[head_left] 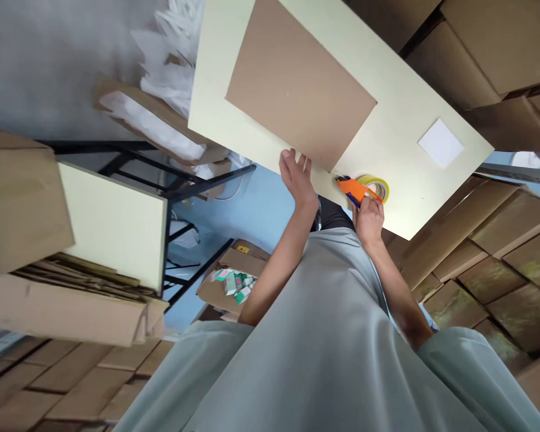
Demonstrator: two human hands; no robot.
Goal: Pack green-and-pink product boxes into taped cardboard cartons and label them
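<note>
In the head view, a flat brown cardboard sheet (297,84) lies on a pale table (400,186). My left hand (297,174) rests at the table's near edge beside the sheet's lower edge, its fingers slightly bent and apart, holding nothing that I can see. To the right, my right hand (369,221) is wrapped round the handle of an orange tape dispenser (353,189). A roll of yellowish tape (380,185) is mounted on it. The dispenser's front end points left, close to the cardboard's near corner.
A white square card (441,143) lies on the table's right part. Stacked cartons (499,252) line the right side. At left are a second table (117,222), a carton (22,210) and folded cardboard (72,306). An open carton with small boxes (236,285) stands below.
</note>
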